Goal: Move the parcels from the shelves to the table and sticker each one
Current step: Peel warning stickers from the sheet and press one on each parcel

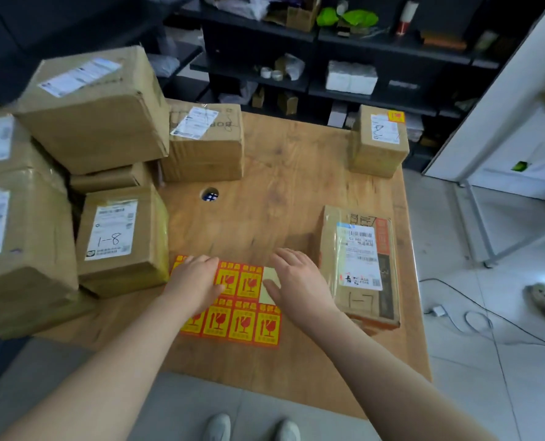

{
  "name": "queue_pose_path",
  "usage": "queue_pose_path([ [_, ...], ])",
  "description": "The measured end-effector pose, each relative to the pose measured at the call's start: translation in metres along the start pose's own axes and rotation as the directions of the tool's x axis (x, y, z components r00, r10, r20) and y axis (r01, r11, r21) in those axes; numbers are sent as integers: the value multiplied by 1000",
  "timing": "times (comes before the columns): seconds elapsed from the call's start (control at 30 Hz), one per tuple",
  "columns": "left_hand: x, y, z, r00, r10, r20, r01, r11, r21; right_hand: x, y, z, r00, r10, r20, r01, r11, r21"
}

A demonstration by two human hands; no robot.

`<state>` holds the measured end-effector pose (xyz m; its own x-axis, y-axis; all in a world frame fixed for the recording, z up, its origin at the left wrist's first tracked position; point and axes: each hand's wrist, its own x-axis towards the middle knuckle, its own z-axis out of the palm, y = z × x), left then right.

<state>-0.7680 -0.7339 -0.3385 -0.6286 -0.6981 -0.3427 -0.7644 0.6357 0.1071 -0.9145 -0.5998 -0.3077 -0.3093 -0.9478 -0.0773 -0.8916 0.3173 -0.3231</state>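
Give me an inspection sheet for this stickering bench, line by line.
Surface: wooden table, bare mid-top, with a round hole.
Job's things: sticker sheet at near edge, one space blank; flat parcel beside it; stacked parcels left; corner parcel bears a yellow sticker.
Clutter: nothing seen.
Grips: left hand flat on the sheet; right hand open at the blank space.
Cables: cables loose on the floor, right.
Surroundings: dark shelves behind, holding goods.

A handwritten "1-8" stands on the shipping label of the front-left parcel (pixel 123 240). The rear middle parcel (pixel 205 144) shows the printed letters "BOR", upside down. The flat parcel (pixel 360 265) has what looks like "1-7" penned near its front end. The sticker sheet (pixel 239 316) carries broken-glass signs, its characters too blurred to read
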Motion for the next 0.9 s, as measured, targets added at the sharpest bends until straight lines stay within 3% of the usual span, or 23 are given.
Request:
queue_pose_path([
  [0.17, 32, -20, 13, 993, 86, 83, -88, 996, 19, 26, -22, 46, 982, 144, 120, -145, 989, 3],
  [0.33, 61, -18, 28, 979, 151, 138, -157, 987, 31, 35, -11, 80, 887, 398, 236, -411, 912, 7],
  [0.57, 80, -17, 35, 978, 148, 150, -153, 988, 21, 40, -8, 90, 868, 435, 240, -448, 894, -4],
  [0.77, 70, -21, 25, 966, 181, 187, -113, 938, -327, 37, -10, 82, 901, 396, 177, -424, 890, 169],
  [0.9, 54, -31, 14, 961, 205, 186, -74, 837, -542, 38, -12, 66, 938, 343, 57, -344, 892, 292],
])
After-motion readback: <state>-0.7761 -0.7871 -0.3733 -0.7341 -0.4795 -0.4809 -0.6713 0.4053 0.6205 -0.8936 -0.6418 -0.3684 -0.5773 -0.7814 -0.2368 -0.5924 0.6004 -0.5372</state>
